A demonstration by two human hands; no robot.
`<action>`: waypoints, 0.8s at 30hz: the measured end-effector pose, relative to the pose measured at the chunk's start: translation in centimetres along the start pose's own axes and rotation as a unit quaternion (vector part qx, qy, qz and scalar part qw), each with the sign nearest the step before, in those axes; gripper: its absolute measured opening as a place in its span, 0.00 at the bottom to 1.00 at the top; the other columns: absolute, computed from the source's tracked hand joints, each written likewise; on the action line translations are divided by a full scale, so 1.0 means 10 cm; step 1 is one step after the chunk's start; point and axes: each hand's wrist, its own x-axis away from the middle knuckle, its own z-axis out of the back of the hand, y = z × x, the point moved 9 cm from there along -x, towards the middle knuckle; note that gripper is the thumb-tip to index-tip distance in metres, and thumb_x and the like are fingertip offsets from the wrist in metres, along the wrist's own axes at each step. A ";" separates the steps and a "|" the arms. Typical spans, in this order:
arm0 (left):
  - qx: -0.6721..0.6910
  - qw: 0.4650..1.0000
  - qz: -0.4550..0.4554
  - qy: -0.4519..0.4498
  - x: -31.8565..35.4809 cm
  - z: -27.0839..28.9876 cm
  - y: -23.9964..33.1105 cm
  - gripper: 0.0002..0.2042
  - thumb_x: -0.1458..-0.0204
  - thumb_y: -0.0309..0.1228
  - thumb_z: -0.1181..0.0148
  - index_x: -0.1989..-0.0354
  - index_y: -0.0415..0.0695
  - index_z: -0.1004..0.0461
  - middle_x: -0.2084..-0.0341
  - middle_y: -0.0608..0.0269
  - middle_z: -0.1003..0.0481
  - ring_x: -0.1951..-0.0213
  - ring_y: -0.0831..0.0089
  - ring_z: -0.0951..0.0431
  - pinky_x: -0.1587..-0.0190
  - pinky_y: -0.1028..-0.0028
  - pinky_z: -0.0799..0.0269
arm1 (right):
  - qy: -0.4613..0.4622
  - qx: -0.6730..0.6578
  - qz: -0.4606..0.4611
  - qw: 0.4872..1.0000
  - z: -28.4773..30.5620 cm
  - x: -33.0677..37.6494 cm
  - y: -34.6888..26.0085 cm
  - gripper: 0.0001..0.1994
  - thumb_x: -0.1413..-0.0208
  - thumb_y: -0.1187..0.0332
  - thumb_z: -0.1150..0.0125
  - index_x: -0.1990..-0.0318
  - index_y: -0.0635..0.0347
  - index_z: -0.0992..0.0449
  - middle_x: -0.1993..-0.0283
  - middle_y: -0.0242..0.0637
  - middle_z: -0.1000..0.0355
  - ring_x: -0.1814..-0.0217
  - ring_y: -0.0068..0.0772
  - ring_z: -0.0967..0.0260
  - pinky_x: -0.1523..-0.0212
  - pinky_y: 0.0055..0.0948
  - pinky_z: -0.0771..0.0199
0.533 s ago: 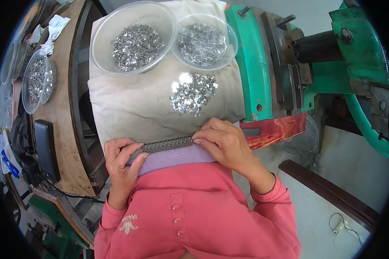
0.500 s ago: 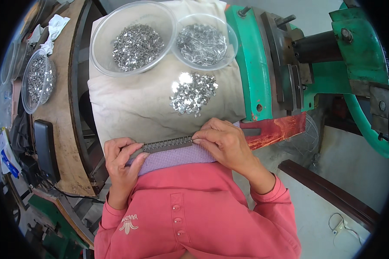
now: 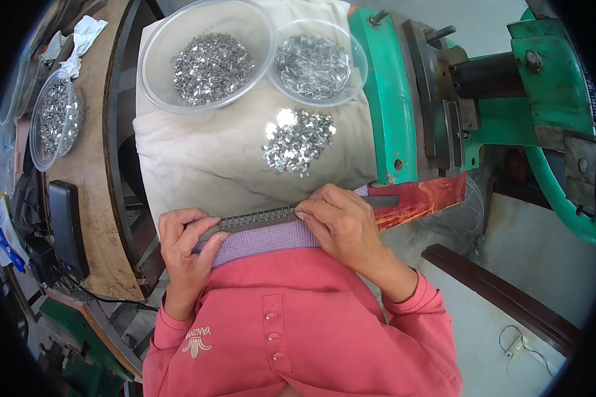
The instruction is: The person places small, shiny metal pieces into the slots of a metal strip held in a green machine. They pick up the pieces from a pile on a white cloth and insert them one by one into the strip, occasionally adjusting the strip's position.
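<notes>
A long dark metal bar with a row of small slots (image 3: 258, 220) lies crosswise in front of me, tilted up slightly to the right. My left hand (image 3: 187, 246) grips its left part, the thumb on the near side and the fingers on the far side. Thumb and fingertips of my right hand (image 3: 341, 221) are closed at the right end of the slotted row. Whether a small piece sits in that pinch is too small to tell. Purple checked cloth (image 3: 268, 241) shows under the bar. Beyond it is a loose pile of shiny metal pieces (image 3: 299, 142).
At the back stand a large clear tub of small metal parts (image 3: 208, 99) and a smaller tub of thin metal pieces (image 3: 314, 99). A green machine (image 3: 391, 119) borders the right side. Leftward, a wooden table (image 3: 96, 218) carries another tub (image 3: 40, 155) and a black case (image 3: 68, 228).
Both hands keep nearly the same hold on the bar. The right-hand fingers have shifted very slightly, and the whole view has moved a little.
</notes>
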 end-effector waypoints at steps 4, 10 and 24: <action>-0.005 1.000 -0.008 0.005 -0.01 0.00 0.02 0.16 0.65 0.25 0.25 0.63 0.42 0.19 0.65 0.59 0.25 0.59 0.60 0.29 0.57 0.65 0.34 | -0.033 -0.049 -0.018 0.998 0.01 -0.05 0.07 0.06 0.50 0.77 0.31 0.64 0.61 0.18 0.68 0.37 0.27 0.66 0.39 0.26 0.67 0.34 0.28; -0.005 1.000 -0.004 0.006 0.00 0.00 0.01 0.16 0.65 0.25 0.25 0.63 0.42 0.19 0.65 0.59 0.25 0.59 0.60 0.29 0.57 0.65 0.34 | -0.043 -0.055 -0.032 0.997 0.01 -0.06 0.08 0.05 0.50 0.76 0.32 0.64 0.61 0.18 0.68 0.37 0.27 0.66 0.38 0.26 0.67 0.33 0.29; -0.008 1.000 -0.006 0.009 0.00 0.00 0.02 0.15 0.64 0.25 0.25 0.64 0.42 0.19 0.65 0.59 0.25 0.59 0.59 0.29 0.57 0.65 0.34 | -0.035 -0.098 -0.089 0.991 0.05 -0.04 0.15 0.04 0.47 0.75 0.32 0.64 0.62 0.18 0.66 0.40 0.25 0.66 0.42 0.25 0.66 0.36 0.26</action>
